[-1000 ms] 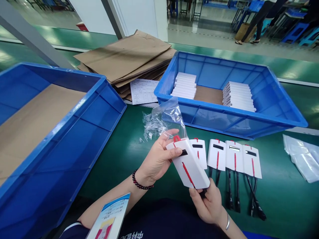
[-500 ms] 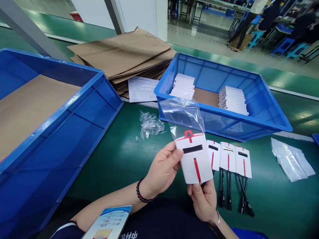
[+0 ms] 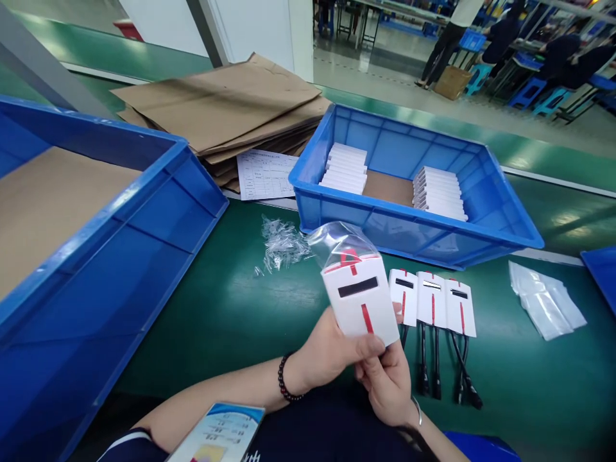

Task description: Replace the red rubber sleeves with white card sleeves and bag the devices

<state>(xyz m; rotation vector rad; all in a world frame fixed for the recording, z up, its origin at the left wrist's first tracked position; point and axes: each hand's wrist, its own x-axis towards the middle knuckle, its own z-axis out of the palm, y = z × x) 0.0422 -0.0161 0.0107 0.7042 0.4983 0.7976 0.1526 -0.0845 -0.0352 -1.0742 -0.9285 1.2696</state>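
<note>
Both hands hold one white card pack (image 3: 360,298) with a black slot and a red strip, upright above the green table. My left hand (image 3: 332,350) grips its lower left edge, thumb across the bottom. My right hand (image 3: 387,385) pinches it from underneath. A clear plastic bag (image 3: 337,240) covers the top of the pack. Just to the right, three like packs (image 3: 432,300) lie in a row on the table, black cables (image 3: 436,369) trailing from them toward me.
A blue bin (image 3: 500,234) with two rows of white packs stands behind. A large blue bin (image 3: 144,218) lined with cardboard is at left. Brown cardboard sheets (image 3: 216,106), a printed paper (image 3: 264,173), small plastic bits (image 3: 282,247) and clear bags (image 3: 546,301) lie around.
The pack turned upright to face me and the bag slid down over its top. My left hand shifted from the upper left edge to the bottom edge.
</note>
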